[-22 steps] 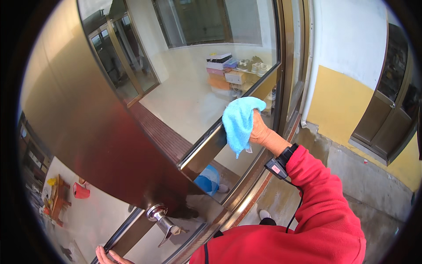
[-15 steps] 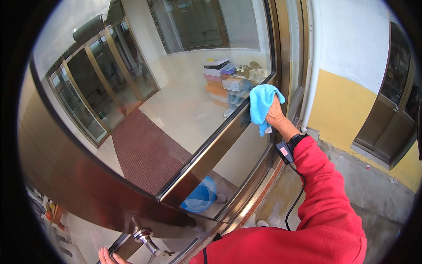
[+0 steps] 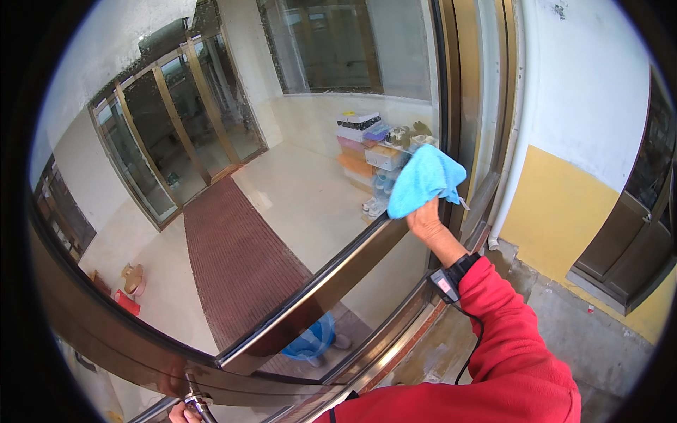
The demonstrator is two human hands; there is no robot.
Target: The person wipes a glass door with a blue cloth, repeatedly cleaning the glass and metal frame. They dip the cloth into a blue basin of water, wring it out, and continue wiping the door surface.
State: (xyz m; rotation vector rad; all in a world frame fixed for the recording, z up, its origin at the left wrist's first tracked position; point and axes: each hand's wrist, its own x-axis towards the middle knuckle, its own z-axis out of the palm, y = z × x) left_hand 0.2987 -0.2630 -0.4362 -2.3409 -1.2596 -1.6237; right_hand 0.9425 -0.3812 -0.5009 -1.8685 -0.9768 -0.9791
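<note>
My right hand (image 3: 427, 222) presses a light blue cloth (image 3: 423, 180) against the glass door (image 3: 282, 176), near its right frame and just above the brown horizontal bar (image 3: 317, 289). A black device with a cable sits on that wrist (image 3: 451, 275), and the sleeve is red. At the bottom edge only a sliver of my left hand (image 3: 176, 414) shows, right beside the metal door handle (image 3: 196, 405). Whether it grips the handle is hidden by the picture's rim.
Through the glass I see a dark red floor mat (image 3: 240, 261), stacked boxes (image 3: 367, 148) and a blue bucket (image 3: 310, 342). To the right are a white pipe (image 3: 511, 141), a yellow and white wall (image 3: 564, 211), a dark door (image 3: 635, 247) and concrete ground (image 3: 564, 331).
My right hand has slid the cloth up and to the right along the glass, toward the door frame. The view has shifted, and more of the pane now shows.
</note>
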